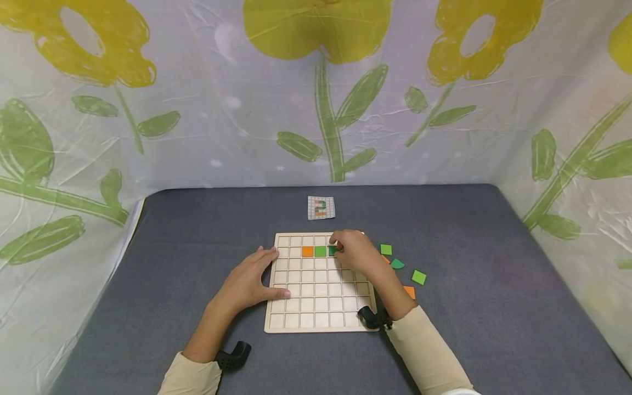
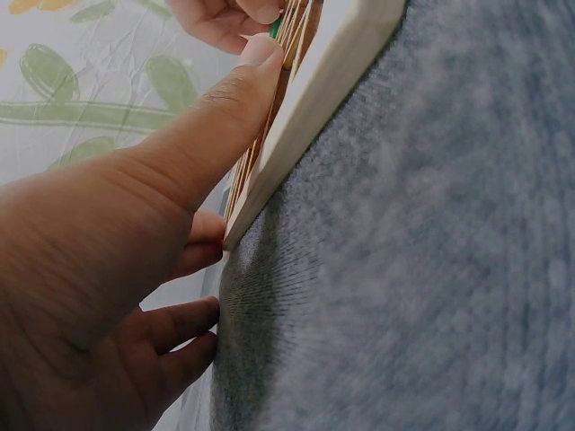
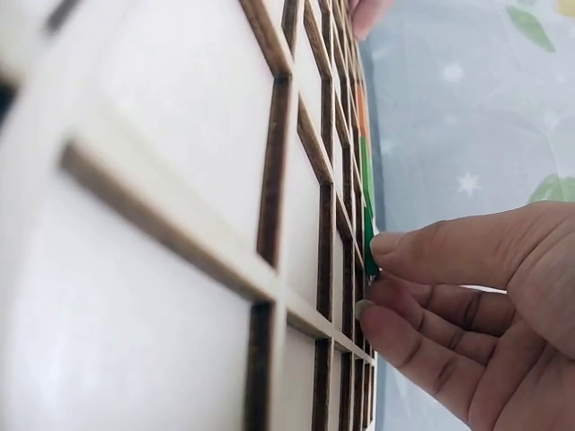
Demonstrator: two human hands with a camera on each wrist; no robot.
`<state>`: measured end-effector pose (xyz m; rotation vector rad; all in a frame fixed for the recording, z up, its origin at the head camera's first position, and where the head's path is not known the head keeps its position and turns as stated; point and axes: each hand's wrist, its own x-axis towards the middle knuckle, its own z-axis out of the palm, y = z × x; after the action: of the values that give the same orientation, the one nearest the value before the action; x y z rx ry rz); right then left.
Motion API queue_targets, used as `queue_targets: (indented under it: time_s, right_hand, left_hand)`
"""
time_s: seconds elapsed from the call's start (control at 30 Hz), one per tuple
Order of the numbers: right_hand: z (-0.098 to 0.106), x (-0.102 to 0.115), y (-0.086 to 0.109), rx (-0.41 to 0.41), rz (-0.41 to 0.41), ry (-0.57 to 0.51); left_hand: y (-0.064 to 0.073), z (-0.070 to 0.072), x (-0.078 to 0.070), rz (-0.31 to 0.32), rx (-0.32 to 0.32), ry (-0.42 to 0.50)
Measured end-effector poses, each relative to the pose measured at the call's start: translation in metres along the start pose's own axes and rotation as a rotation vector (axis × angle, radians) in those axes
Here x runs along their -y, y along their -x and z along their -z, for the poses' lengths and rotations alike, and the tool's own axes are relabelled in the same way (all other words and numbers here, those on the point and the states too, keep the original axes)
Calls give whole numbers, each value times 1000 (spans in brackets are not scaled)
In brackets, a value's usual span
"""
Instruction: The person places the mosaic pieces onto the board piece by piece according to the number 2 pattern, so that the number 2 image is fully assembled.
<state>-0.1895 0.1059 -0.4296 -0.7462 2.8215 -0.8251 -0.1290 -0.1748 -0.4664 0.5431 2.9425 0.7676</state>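
Note:
A wooden grid board (image 1: 299,323) lies on the table. An orange square tile (image 1: 308,251), a light green square tile (image 1: 320,251) and a dark green tile (image 1: 332,250) sit side by side in its second row from the top. My right hand (image 1: 356,252) pinches the dark green tile at its cell with thumb and fingertips; the hand partly hides it. In the right wrist view the thumb (image 3: 440,250) presses by the tile's end. My left hand (image 1: 250,278) rests at the board's left edge, thumb (image 2: 211,126) over the frame, fingers spread along the side.
Right of the board lie loose tiles: light green squares (image 1: 418,277), a dark green rounded piece (image 1: 397,264) and orange pieces (image 1: 410,292), partly behind the right forearm. Beyond the board lies a small pattern card (image 1: 321,208). A flowered curtain (image 1: 237,137) stands behind the grey table (image 1: 207,230).

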Motion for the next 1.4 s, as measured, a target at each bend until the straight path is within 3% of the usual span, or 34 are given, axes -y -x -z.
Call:
queue_targets:
  time_s: [0.37,0.47,0.6,0.73,0.9,1.0,1.13,1.4]
  right_hand:
    - [-1,5,0,-20,125,7]
    - [2,6,1,28,176,16]
    - [13,2,5,163,196,-38]
    - [33,-12,12,229,66,-64]
    - [58,-47,26,164,-165,20]
    - [66,-68,32,144,-243,35]
    - [69,-85,37,147,-255,-23]
    - [70,-89,40,159,-243,-84]
  left_hand:
    - [0,0,-1,1,-1,4]
    - [0,0,0,3,0,6]
    - [0,0,0,4,-3,4]
    - [0,-1,1,4,-6,7]
    - [-1,-2,1,4,-2,5]
    - [0,-2,2,2,-7,4]
    - [0,-2,3,-12,-15,6]
    - [0,-2,2,-14,-11,5]
